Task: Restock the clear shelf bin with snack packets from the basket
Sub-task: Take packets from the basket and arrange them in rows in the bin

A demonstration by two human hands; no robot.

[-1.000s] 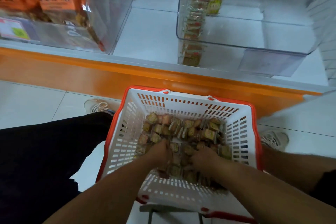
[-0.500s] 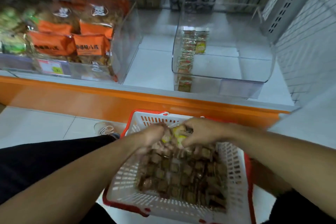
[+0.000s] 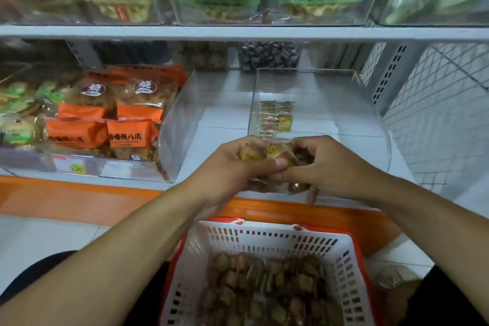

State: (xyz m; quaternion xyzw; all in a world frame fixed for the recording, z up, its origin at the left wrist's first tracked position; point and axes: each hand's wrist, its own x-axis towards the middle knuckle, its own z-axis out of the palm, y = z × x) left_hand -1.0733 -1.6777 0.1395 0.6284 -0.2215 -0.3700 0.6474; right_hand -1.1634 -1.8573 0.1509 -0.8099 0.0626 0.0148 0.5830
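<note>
Seen from a head-worn camera: at centre, the left hand and right hand curl together around a bundle of snack packets, fingers touching. They hover at the front wall of the clear shelf bin, which lies toward one o'clock and holds one short row of packets along its left side. The white basket, still well stocked, sits at six o'clock. Likely risk: the bundle is loose, so packets at its underside could slip onto the shelf or floor as it clears the bin's wall.
</note>
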